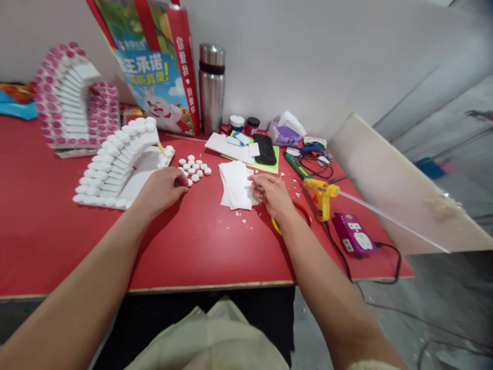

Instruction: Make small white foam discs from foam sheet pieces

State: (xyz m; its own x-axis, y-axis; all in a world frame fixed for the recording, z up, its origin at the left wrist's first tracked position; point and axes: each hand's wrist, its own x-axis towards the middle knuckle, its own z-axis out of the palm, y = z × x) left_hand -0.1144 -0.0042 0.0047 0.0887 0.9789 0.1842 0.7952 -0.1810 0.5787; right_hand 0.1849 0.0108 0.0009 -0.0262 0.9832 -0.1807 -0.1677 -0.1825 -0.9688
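White staircase model [118, 167] climbs diagonally away toward the right.

The worktop [215, 252] is red. Toward its left edge, one pink-dotted model [52, 105] shows white between; the nearer model [100, 167] and loose discs [195, 178] are white. By the right edge: yellow glue gun [324, 192], purple socket box [352, 237]. Along the back edge: silver flask [212, 100], red-sided patterned bag [169, 97].
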